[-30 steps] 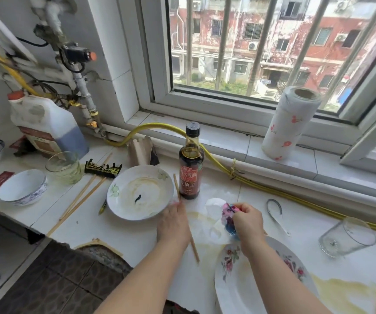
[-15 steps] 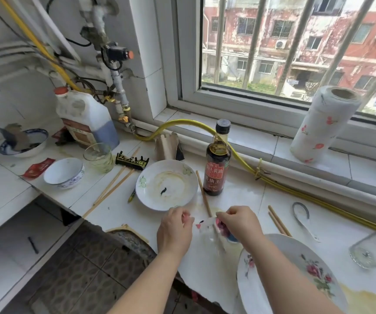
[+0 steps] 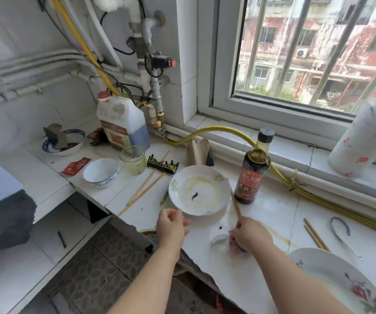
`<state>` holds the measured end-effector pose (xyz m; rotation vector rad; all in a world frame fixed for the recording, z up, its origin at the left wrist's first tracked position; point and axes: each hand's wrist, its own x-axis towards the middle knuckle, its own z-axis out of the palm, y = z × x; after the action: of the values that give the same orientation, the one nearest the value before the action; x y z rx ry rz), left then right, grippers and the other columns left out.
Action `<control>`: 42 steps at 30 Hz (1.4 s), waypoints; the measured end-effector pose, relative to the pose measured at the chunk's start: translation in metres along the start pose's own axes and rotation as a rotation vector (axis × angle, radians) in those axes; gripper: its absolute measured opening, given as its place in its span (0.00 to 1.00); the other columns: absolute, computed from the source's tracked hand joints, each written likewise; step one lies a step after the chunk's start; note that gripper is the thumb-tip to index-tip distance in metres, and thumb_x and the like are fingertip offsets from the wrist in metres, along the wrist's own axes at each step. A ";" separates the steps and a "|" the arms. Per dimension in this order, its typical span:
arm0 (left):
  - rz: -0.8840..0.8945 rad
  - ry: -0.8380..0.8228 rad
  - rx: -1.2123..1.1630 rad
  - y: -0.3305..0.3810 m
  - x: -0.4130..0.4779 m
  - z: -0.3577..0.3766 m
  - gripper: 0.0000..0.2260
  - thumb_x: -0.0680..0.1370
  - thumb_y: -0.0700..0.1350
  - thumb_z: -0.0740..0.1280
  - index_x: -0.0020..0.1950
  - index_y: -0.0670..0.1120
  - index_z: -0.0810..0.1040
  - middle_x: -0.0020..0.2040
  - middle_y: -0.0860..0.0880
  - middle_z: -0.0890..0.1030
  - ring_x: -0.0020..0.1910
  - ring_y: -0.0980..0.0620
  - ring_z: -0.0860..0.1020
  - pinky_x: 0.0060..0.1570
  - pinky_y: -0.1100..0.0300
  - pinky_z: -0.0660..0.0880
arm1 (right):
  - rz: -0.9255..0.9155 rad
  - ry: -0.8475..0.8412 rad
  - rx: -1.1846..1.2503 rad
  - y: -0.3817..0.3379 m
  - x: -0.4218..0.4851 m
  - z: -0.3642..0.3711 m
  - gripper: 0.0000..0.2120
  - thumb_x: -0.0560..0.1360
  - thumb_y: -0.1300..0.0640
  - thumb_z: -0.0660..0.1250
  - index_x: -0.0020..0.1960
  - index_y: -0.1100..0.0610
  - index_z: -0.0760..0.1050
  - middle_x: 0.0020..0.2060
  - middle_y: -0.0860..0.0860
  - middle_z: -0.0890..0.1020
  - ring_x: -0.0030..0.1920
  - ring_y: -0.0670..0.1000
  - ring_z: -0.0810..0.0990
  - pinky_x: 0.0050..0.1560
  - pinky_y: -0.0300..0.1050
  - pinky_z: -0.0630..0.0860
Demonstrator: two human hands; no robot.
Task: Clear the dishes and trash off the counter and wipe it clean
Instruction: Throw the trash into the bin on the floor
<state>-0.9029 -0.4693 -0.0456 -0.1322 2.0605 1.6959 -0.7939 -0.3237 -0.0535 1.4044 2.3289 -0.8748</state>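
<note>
Front of bottle (image 3: 251, 177): right hand (image 3: 251, 236) pinches the near end of a chopstick (image 3: 233, 198), with a wrapper (image 3: 221, 240) bunched under its fingers. Chopstick light, stiff, thin, likely greasy; best gripped firmly at the end. Wrapper limp, near weightless, crumples anywhere. Left of bottle, plate (image 3: 197, 191): ceramic, breakable, probably sauce-slick; take by near rim. Left hand (image 3: 171, 226), loosely curled and seemingly empty, sits just beside that rim.
</note>
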 end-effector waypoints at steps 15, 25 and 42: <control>0.011 -0.118 0.258 0.030 0.096 -0.064 0.07 0.76 0.38 0.56 0.49 0.46 0.72 0.42 0.43 0.79 0.33 0.46 0.76 0.43 0.51 0.79 | 0.219 0.161 0.667 -0.046 -0.034 0.027 0.08 0.75 0.64 0.61 0.45 0.62 0.79 0.30 0.56 0.79 0.28 0.51 0.74 0.26 0.37 0.71; 0.225 -0.272 0.765 0.034 0.122 -0.056 0.05 0.78 0.48 0.63 0.50 0.48 0.74 0.47 0.48 0.79 0.43 0.46 0.76 0.38 0.59 0.69 | 0.339 0.246 0.666 -0.041 -0.051 0.044 0.09 0.75 0.57 0.68 0.38 0.59 0.73 0.23 0.51 0.78 0.22 0.50 0.75 0.26 0.40 0.70; 0.353 -0.280 1.211 0.041 0.145 -0.031 0.08 0.78 0.47 0.63 0.55 0.47 0.74 0.52 0.48 0.79 0.47 0.47 0.75 0.41 0.59 0.70 | 0.384 0.180 0.464 -0.036 -0.005 0.034 0.04 0.68 0.58 0.67 0.42 0.58 0.73 0.38 0.57 0.83 0.40 0.58 0.82 0.30 0.47 0.80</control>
<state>-1.0552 -0.4585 -0.0642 0.8256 2.5727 0.3178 -0.8246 -0.3606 -0.0642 2.1057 1.9325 -1.2566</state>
